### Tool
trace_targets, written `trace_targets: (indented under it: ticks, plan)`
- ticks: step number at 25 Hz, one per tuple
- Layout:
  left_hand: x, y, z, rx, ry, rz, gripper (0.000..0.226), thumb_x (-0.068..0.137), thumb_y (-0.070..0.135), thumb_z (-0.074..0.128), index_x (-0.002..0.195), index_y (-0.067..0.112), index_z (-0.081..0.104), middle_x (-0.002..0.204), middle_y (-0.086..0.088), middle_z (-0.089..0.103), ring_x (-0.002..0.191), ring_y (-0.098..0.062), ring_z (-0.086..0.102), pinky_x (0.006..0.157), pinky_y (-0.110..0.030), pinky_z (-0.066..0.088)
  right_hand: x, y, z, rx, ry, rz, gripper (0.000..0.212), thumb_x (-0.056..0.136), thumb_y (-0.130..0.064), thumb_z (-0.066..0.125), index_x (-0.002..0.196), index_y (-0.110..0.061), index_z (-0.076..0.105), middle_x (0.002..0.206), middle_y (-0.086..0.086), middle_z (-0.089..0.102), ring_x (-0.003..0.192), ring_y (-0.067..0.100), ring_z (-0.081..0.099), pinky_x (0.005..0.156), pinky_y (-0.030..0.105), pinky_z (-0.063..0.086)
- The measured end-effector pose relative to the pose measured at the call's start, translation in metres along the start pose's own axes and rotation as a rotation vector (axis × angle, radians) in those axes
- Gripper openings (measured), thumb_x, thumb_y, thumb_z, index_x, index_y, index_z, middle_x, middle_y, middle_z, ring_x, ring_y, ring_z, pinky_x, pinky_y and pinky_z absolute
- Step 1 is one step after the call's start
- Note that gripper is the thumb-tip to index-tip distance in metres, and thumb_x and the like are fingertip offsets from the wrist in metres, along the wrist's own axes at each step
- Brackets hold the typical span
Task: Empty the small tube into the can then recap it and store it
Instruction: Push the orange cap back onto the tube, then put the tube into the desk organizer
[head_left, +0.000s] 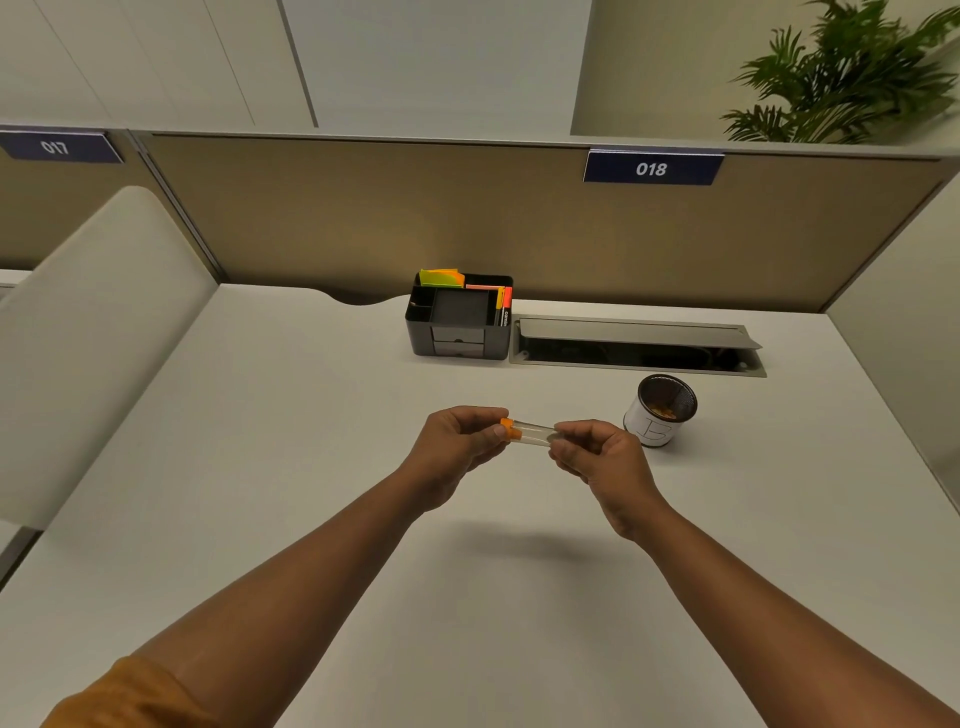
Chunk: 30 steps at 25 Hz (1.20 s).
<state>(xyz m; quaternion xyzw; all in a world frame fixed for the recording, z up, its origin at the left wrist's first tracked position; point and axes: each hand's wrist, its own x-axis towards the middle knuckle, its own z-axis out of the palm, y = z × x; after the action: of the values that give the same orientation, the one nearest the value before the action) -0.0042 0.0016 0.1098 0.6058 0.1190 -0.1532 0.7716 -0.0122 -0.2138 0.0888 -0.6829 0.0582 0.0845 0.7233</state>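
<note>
A small clear tube (535, 432) lies level in the air between both hands, above the middle of the desk. Its orange cap (510, 429) sits at the tube's left end, pinched by the fingers of my left hand (460, 441). My right hand (597, 457) grips the tube's other end. The tube looks transparent, with no contents that I can make out. The can (658, 411), a black mesh cup with a white paper label, stands to the right of my right hand with something brownish inside.
A black desk organiser (460, 325) with sticky notes and markers stands at the back centre. An open cable tray (636, 348) lies beside it. Partition walls close the desk at the back and right; a white divider rises at the left.
</note>
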Motion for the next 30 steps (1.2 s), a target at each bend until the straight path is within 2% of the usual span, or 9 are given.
trace_targets:
  ticks: [5, 10, 15, 20, 21, 23, 26, 28, 30]
  plan:
    - [0.0, 0.001, 0.001, 0.013, -0.014, 0.004, 0.021, 0.09, -0.002, 0.067, 0.11, 0.002, 0.073, 0.103, -0.012, 0.077, 0.093, -0.024, 0.075, 0.08, -0.025, 0.062, 0.001, -0.003, -0.001, -0.052, 0.006, -0.002, 0.023, 0.085, -0.002, 0.076, 0.092, -0.023, 0.078, 0.087, 0.005, 0.08, 0.082, 0.024, 0.075, 0.073, 0.025, 0.059]
    - [0.003, -0.003, 0.006, 0.112, -0.009, 0.029, 0.02, 0.088, 0.0, 0.07, 0.107, 0.005, 0.074, 0.099, -0.01, 0.077, 0.087, -0.02, 0.076, 0.073, -0.02, 0.06, 0.005, -0.004, -0.007, -0.082, 0.018, 0.021, 0.021, 0.085, -0.001, 0.075, 0.093, -0.02, 0.076, 0.086, 0.003, 0.08, 0.083, 0.025, 0.076, 0.071, 0.024, 0.06]
    - [0.011, -0.006, 0.002, 0.13, -0.026, -0.015, 0.02, 0.09, -0.004, 0.067, 0.104, 0.009, 0.074, 0.108, -0.015, 0.075, 0.099, -0.026, 0.072, 0.079, -0.022, 0.061, 0.016, -0.004, -0.006, -0.242, -0.071, 0.11, 0.017, 0.081, -0.006, 0.081, 0.093, -0.015, 0.075, 0.094, 0.014, 0.076, 0.083, 0.026, 0.069, 0.078, 0.039, 0.059]
    - [0.036, -0.007, -0.001, 0.185, 0.009, -0.042, 0.023, 0.091, -0.003, 0.064, 0.107, 0.012, 0.073, 0.119, -0.012, 0.07, 0.111, -0.031, 0.067, 0.086, -0.029, 0.059, 0.043, -0.001, 0.002, -0.439, -0.068, 0.116, 0.016, 0.08, -0.01, 0.082, 0.088, -0.021, 0.075, 0.091, 0.006, 0.073, 0.083, 0.026, 0.068, 0.064, 0.03, 0.056]
    - [0.043, -0.009, -0.003, 0.268, 0.031, -0.031, 0.027, 0.092, -0.003, 0.062, 0.11, 0.014, 0.071, 0.121, -0.01, 0.069, 0.112, -0.03, 0.066, 0.09, -0.033, 0.059, 0.051, -0.001, 0.004, -0.483, -0.061, 0.111, 0.016, 0.08, -0.01, 0.083, 0.087, -0.023, 0.074, 0.09, 0.004, 0.073, 0.082, 0.024, 0.068, 0.063, 0.029, 0.056]
    - [0.058, -0.019, -0.014, 0.585, 0.082, -0.003, 0.036, 0.093, 0.001, 0.055, 0.123, 0.017, 0.065, 0.131, -0.005, 0.065, 0.117, -0.025, 0.062, 0.1, -0.037, 0.054, 0.07, -0.002, 0.009, -0.571, -0.024, 0.091, 0.017, 0.08, -0.012, 0.083, 0.086, -0.025, 0.073, 0.089, 0.0, 0.071, 0.08, 0.019, 0.068, 0.063, 0.028, 0.055]
    - [0.082, -0.041, -0.037, 1.064, 0.058, 0.014, 0.042, 0.097, 0.011, 0.052, 0.138, 0.015, 0.054, 0.146, -0.004, 0.052, 0.134, -0.022, 0.048, 0.113, -0.031, 0.037, 0.103, -0.009, 0.022, -0.676, 0.034, 0.02, 0.019, 0.081, -0.014, 0.082, 0.085, -0.028, 0.07, 0.085, -0.006, 0.068, 0.076, 0.015, 0.066, 0.058, 0.022, 0.05]
    - [0.095, -0.052, -0.05, 1.218, 0.015, -0.014, 0.041, 0.099, 0.014, 0.05, 0.14, 0.015, 0.052, 0.147, -0.004, 0.047, 0.138, -0.025, 0.043, 0.115, -0.033, 0.036, 0.124, -0.016, 0.033, -0.73, 0.063, -0.048, 0.02, 0.083, -0.014, 0.08, 0.086, -0.028, 0.067, 0.082, -0.008, 0.065, 0.075, 0.013, 0.064, 0.057, 0.02, 0.047]
    - [0.113, -0.056, -0.061, 1.349, 0.0, -0.009, 0.036, 0.097, 0.012, 0.046, 0.131, 0.016, 0.057, 0.138, -0.005, 0.048, 0.132, -0.031, 0.045, 0.105, -0.041, 0.045, 0.153, -0.022, 0.045, -0.776, 0.069, -0.111, 0.018, 0.084, -0.012, 0.078, 0.087, -0.027, 0.068, 0.079, -0.007, 0.066, 0.074, 0.013, 0.064, 0.059, 0.023, 0.05]
